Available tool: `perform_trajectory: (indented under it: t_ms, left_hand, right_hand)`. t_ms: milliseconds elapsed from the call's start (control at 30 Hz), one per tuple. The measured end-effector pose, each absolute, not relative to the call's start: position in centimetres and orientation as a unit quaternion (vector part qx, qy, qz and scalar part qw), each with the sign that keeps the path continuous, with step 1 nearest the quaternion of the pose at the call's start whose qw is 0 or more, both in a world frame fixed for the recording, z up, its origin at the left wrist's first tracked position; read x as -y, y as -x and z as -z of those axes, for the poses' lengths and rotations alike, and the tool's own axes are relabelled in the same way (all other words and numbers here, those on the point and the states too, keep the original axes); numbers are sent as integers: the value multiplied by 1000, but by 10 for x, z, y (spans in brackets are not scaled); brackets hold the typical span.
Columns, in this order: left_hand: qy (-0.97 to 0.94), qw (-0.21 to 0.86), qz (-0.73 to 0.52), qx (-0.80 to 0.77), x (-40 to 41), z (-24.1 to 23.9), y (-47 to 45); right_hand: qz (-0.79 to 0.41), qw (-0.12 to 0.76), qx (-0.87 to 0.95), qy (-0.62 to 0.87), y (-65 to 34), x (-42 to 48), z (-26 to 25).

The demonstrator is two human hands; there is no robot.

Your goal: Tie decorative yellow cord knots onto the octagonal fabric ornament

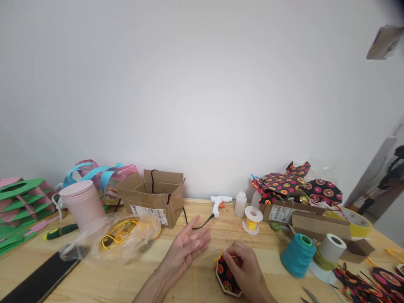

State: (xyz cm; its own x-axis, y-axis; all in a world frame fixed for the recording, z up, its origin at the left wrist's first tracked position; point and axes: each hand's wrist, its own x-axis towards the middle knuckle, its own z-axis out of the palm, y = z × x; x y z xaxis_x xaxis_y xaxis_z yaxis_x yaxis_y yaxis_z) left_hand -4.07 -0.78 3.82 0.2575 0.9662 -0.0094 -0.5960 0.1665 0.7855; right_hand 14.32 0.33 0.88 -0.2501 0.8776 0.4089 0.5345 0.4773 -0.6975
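Note:
My left hand (186, 248) is raised above the table with its palm turned up and fingers stretched out; nothing lies in it. My right hand (248, 269) pinches a thin yellow cord at the upper edge of an octagonal patterned piece (225, 275). That piece has dark fabric with pink and red round motifs and a pale rim. It lies on the wooden table, partly hidden by my right hand. A loop of the yellow cord (195, 277) runs down between my two hands.
A white glue gun (217, 204), a small bottle (240, 203) and a spool of yellow cord (251, 221) stand behind. On the left are a cardboard box (151, 204) and pink canister (82, 204). Teal thread (297, 255) and scissors (311, 294) are at right.

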Motion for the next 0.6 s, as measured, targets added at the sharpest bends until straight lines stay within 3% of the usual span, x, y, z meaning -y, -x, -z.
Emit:
perform_trajectory:
  t_ms: [300, 600]
  left_hand:
    - [-351, 732, -531, -243, 10, -37, 37]
    - [-332, 700, -529, -345, 5, -33, 41]
  right_hand:
    - [-217, 408, 754, 466, -145, -4, -9]
    - [-217, 404, 758, 464, -144, -5, -9]
